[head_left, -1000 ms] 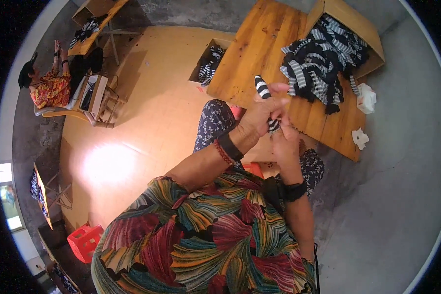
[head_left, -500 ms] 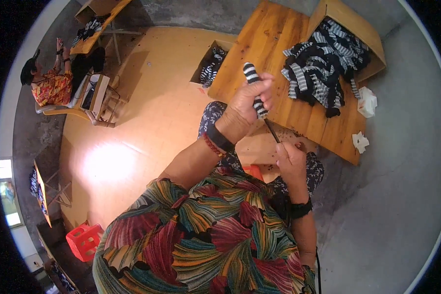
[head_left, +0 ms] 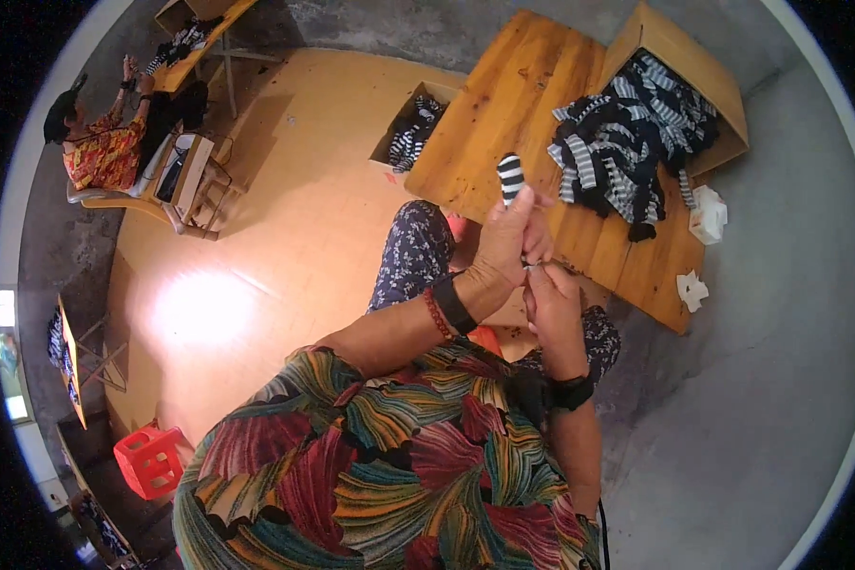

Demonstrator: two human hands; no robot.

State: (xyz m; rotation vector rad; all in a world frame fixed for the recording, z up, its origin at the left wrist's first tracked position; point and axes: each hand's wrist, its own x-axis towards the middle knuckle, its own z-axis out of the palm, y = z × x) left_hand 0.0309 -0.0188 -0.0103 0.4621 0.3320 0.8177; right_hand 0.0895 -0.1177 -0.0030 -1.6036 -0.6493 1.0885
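Note:
My left hand (head_left: 505, 249) is closed round a small black-and-white striped knitted tube (head_left: 511, 174). Its rounded end sticks up past the thumb, while the rest is hidden in my fingers. Right up against that grip, at the tube's lower end, is my right hand (head_left: 554, 296), its fingers pinched. Half a second ago a thin dark rod showed in it. Now only a small dark bit shows between the hands, and most of the rod is hidden. Both hands are above my lap, in front of the near edge of the wooden table (head_left: 489, 104).
On the table, a tipped cardboard box (head_left: 727, 95) spills a pile of striped knitted pieces (head_left: 613, 152). White paper (head_left: 709, 217) lies at the table's right edge. Another box (head_left: 387, 147) stands beside the table. A co-worker (head_left: 104, 157) sits far left; a red stool (head_left: 149, 463) stands lower left.
The hands have come together: my left hand moved down and right, and my right hand closed in on the tube's lower end. The rod between them has dropped almost wholly from sight.

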